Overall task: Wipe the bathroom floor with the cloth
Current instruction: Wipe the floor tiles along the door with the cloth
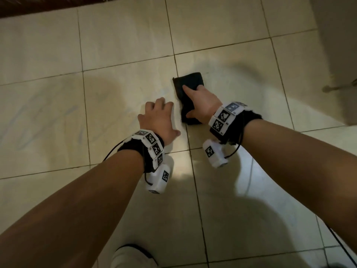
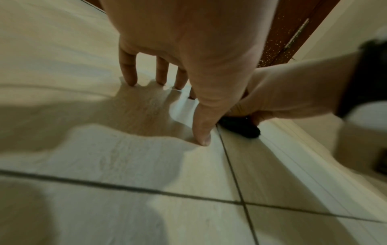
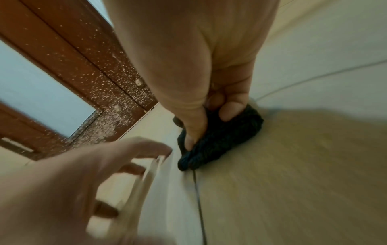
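A folded black cloth lies on the pale tiled floor, over a grout line. My right hand grips it from above, index finger laid along the top. The right wrist view shows the thumb and a curled finger of the right hand pinching the cloth against the tile. My left hand is just left of the cloth, holding nothing. Its spread fingertips and thumb touch the floor. The cloth shows behind that thumb, under the right hand.
A dark brown door threshold runs along the far edge, and a brown door with a frosted panel stands behind. A pale wall rises at the right. Faint wet streaks mark the left tiles. My white-shod foot is at the bottom.
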Available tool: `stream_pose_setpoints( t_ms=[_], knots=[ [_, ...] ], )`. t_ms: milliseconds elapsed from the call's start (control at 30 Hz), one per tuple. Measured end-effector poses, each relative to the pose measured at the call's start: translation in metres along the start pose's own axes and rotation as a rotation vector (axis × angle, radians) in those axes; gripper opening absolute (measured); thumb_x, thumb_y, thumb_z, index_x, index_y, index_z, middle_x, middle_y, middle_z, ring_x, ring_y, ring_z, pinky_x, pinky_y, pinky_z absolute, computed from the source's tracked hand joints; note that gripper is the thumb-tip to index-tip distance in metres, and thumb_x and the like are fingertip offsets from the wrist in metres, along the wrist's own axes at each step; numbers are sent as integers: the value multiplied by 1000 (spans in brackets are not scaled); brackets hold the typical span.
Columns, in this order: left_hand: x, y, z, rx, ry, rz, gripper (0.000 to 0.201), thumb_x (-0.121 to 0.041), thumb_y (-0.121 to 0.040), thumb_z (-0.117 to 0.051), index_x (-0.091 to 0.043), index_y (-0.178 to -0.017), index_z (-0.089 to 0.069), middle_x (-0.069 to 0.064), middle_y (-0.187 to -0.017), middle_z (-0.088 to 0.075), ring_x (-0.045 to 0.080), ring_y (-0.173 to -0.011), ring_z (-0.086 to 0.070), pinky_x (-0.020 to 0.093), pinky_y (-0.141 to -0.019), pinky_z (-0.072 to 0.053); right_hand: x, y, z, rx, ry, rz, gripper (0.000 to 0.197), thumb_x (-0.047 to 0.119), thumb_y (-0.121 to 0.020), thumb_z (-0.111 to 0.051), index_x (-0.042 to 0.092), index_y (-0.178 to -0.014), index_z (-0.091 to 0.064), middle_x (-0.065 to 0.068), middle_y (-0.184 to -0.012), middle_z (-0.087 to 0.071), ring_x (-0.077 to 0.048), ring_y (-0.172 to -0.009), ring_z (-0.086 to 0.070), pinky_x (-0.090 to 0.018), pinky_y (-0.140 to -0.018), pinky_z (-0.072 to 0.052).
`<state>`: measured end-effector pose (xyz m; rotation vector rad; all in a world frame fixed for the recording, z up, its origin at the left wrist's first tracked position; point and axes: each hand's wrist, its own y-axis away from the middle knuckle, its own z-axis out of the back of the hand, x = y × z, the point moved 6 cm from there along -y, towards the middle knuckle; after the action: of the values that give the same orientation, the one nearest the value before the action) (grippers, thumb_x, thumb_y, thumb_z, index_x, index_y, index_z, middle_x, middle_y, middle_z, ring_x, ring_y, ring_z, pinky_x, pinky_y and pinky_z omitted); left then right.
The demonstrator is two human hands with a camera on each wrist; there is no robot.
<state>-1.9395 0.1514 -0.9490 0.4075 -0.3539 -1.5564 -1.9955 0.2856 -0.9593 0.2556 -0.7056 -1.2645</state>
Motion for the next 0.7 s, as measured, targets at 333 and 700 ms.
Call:
stream_pose_setpoints(
  t_ms=[333,700],
  knots=[
    [-5,0,0,13,62,-7,88,-50,-70,-77,-27,-143,-34,-1,-152,-23,29,-135,-24,52,-97,-38,7,-60,60,-41,43,-63,88,35,-90,-70,13,-156,-18,-21,-145,-41,-35,-134,-38,-42,-104,-42],
    [-15,1,2,45,28,43,81,-44,-76,-75,-25,-142,-33,1,-152,-22,32,-134,-25,49,-94,-39,-2,32,-1,87,99,-49,90,24,-91,-68,25,-158,-8,-19,-147,-27,-35,-110,-57,-37,-88,-50]
  ],
)
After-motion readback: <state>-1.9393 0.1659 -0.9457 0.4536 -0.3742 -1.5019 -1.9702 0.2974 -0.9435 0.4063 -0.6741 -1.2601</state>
